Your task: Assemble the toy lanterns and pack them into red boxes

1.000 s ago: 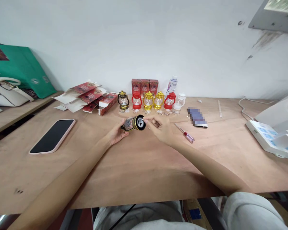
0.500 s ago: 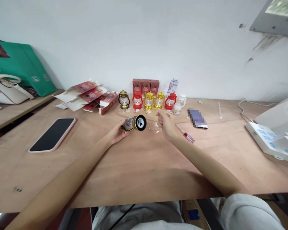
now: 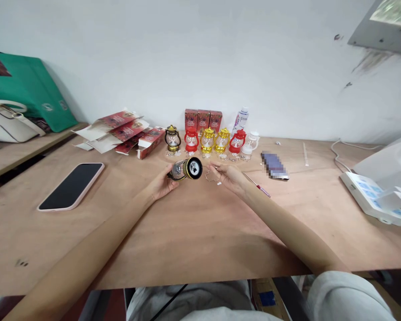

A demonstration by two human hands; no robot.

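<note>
My left hand is wrapped round a small black and gold lantern. The lantern lies tilted on its side, its round open base facing me and to the right, with a white part inside. Just right of that base is my right hand, thumb and fingers pinched together; whatever they hold is too small to make out. Thin bent wire and a scrap of paper lie on the table by those fingertips. A screwdriver with a clear and red handle rests beyond my right wrist.
Behind my hands stand a black-gold lantern, red, gold and white lanterns, three red boxes and a bottle. Flattened cartons lie left. Two phones flank my arms: one left, one right. A power strip sits far right.
My right hand has come down and left toward the lantern's base, its fingers stretching forward in a pinch. The lantern in my left hand has barely shifted.
</note>
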